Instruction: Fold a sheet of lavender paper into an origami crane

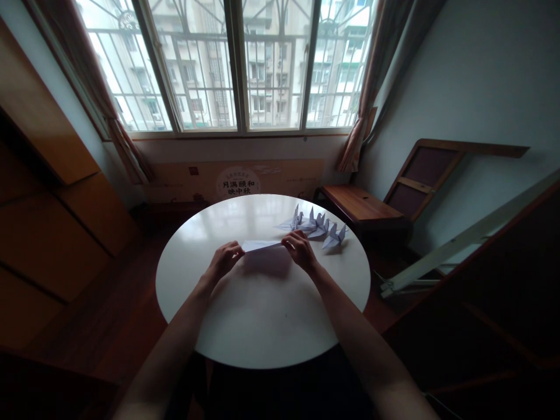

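Observation:
A sheet of paper (266, 247) is stretched between my two hands, a little above the round white table. My left hand (226, 258) pinches its left end, fingers closed. At the other end, my right hand (299, 248) is closed on the paper's right edge. The sheet looks bent or folded along its length, and a shadow falls on the tabletop beneath it. Just beyond my right hand stand several folded paper cranes (336, 236) in a loose row, pale lilac-white like the sheet.
The round white table (262, 326) is in front of me. Behind it a long printed cardboard box (280, 175) leans below a barred window. A low wooden bench (359, 201) stands at the back right, and wooden cabinets (56, 233) line the left.

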The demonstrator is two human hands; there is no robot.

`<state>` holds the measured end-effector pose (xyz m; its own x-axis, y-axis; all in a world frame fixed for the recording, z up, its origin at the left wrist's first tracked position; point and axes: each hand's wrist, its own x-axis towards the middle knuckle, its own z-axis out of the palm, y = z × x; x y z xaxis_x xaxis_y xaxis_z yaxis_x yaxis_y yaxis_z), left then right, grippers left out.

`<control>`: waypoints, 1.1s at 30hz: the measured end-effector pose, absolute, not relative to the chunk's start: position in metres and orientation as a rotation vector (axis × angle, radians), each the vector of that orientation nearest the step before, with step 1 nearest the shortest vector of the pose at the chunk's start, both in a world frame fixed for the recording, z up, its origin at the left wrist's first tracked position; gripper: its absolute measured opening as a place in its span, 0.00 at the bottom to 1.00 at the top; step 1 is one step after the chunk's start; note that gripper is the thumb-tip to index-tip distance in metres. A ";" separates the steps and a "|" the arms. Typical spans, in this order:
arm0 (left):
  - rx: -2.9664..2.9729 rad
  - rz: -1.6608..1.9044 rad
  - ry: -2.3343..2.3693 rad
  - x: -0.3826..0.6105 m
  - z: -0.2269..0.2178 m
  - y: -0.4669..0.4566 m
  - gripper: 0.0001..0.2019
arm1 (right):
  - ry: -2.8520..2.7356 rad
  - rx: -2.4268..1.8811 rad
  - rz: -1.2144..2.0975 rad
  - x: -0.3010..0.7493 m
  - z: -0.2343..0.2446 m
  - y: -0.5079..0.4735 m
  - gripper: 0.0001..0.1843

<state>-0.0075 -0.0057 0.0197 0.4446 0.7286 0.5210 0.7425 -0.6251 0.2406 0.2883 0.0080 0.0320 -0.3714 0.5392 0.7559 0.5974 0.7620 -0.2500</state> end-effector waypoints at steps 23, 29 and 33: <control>-2.691 -0.738 -1.138 0.029 0.022 -0.017 0.08 | -2.380 -0.707 -0.180 0.246 0.025 -0.012 0.10; -2.659 -0.786 -1.161 0.021 0.023 -0.011 0.09 | -2.322 -0.763 -0.180 0.256 0.034 -0.011 0.11; -2.637 -0.830 -1.218 0.006 0.018 -0.004 0.09 | -2.242 -0.819 -0.152 0.267 0.037 -0.007 0.10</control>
